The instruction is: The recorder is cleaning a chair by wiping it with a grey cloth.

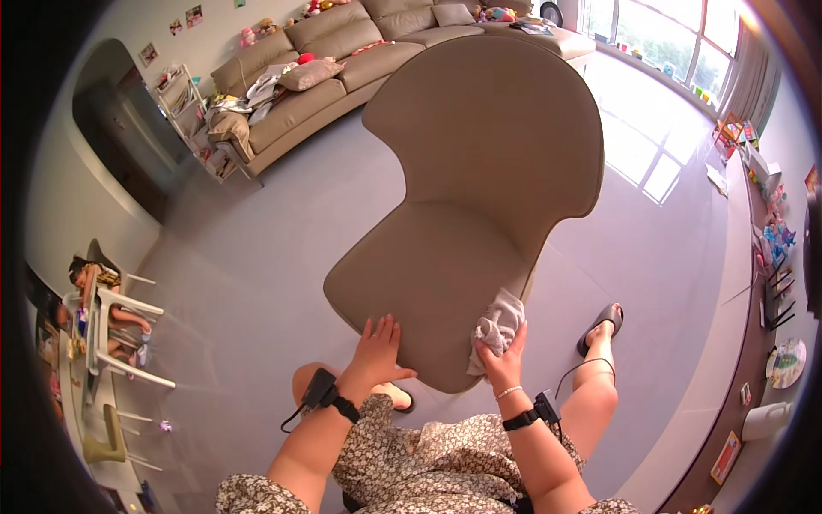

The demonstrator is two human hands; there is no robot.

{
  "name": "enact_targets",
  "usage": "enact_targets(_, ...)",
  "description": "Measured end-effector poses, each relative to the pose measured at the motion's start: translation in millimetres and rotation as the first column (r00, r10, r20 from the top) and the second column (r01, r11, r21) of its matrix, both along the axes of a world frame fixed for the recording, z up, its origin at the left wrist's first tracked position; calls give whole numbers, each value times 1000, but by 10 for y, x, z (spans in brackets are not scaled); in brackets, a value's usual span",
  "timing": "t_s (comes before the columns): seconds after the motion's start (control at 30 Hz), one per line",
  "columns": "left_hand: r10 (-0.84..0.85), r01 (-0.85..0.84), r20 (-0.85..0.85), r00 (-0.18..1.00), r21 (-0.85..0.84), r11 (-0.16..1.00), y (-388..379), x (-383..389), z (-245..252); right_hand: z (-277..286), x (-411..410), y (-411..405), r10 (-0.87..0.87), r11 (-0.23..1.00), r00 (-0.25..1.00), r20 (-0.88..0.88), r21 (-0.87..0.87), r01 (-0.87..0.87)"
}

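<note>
A brown, smooth-covered chair (437, 263) with a wide winged backrest (488, 122) stands before me, its seat towards my lap. On the front left of the seat rests my left hand (379, 353), palm down, fingers spread, holding nothing. At the seat's right front edge, my right hand (504, 360) grips a crumpled pale grey cloth (501, 321). Part of the cloth hangs over the edge. The chair's legs are hidden beneath the seat. Each wrist carries a black strapped device with a cable.
Behind the chair runs a tan sofa (308, 109) with cushions, clothes and soft toys. A person (96, 276) sits at a table on the far left, near a white chair (128, 334). Along the right wall, a long low cabinet (725, 385) bears toys and a white jug (767, 421).
</note>
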State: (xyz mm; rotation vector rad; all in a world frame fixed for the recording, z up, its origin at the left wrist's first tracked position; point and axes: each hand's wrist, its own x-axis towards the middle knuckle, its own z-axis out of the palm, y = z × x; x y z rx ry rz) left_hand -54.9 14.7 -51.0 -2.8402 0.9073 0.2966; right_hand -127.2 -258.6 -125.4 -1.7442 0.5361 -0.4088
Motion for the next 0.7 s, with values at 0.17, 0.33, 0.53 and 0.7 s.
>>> enact_targets(0.17,32,-34,-38,999,-39,999,-23,-29,-4,-217,177,-149,109,897,994,-14,431,-92)
enact_targets(0.33,43,-43,-7,999,-23,999,-95,-69,14,-446,266,-200,107,928,992,69,351,-125)
enact_targets(0.53,45,-43,-28,999,51,998,-453,-216,92,-327,652,-714,307,718,929,204,591,-367)
enact_targets(0.7,42,-42,10,999,30,999,-1106,-456,52,-64,1490,-1521,567,691,821,66,504,-518)
